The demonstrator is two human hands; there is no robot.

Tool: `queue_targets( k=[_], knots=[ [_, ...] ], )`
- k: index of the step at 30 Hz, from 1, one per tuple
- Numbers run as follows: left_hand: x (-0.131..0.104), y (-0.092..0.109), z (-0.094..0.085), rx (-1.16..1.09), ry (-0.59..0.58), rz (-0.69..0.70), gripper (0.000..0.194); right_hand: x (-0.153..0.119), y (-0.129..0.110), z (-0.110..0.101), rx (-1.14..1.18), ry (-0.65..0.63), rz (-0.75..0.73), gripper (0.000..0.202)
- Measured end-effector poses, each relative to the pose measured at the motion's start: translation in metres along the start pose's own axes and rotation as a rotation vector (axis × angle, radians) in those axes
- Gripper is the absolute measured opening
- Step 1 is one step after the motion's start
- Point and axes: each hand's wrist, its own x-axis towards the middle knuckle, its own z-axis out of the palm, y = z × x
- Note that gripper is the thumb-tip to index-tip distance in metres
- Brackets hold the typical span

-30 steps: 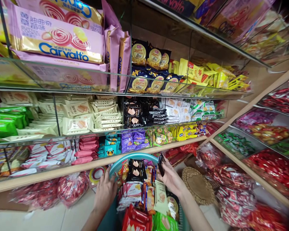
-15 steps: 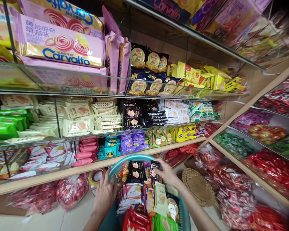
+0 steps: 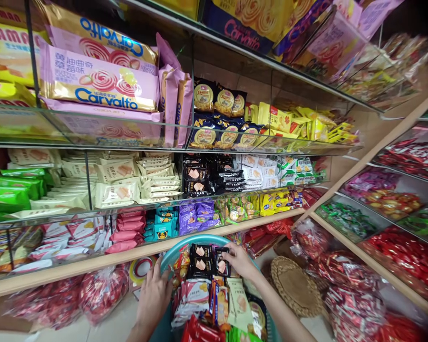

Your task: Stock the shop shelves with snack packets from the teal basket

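A teal plastic basket [image 3: 185, 241] full of wrapped snacks stands low in front of me. My left hand [image 3: 154, 290] grips its left rim, the fingertips curled over the edge. Over the far right part of the basket, my right hand [image 3: 243, 262] pinches a small black snack packet [image 3: 221, 262] by its right side. Just left of that packet are more black packets [image 3: 200, 260]. Nearer to me in the basket are white-and-pink packets [image 3: 194, 295], a cream packet [image 3: 238, 298], red packets [image 3: 203, 328] and a partly visible green one [image 3: 243, 335].
Glass-fronted shelves hold pink cookie packs [image 3: 103, 80], black packets [image 3: 196, 179], purple packets [image 3: 196, 213] and yellow packets [image 3: 276, 202]. Bagged red sweets [image 3: 103, 289] sit under the bottom board. A woven round mat [image 3: 295, 285] lies right of the basket; another shelf unit [image 3: 342, 223] angles along the right.
The black packet in my right hand has turned to show more of its front and sits closer to the other black packets. The shelves appear slightly lower in view. My left hand stays at the rim.
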Motion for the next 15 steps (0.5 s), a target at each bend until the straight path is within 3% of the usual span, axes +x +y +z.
queue_targets(
  k=[7, 15],
  knots=[
    [0.0001, -0.0006, -0.0023, 0.025, -0.023, 0.003, 0.034, 0.0020, 0.0057, 0.0034, -0.039, -0.004, 0.006, 0.023],
    [0.0010, 0.0008, -0.0039, 0.012, -0.032, 0.006, 0.033, -0.0060, 0.0002, 0.0015, -0.202, 0.023, -0.013, 0.016]
  ],
)
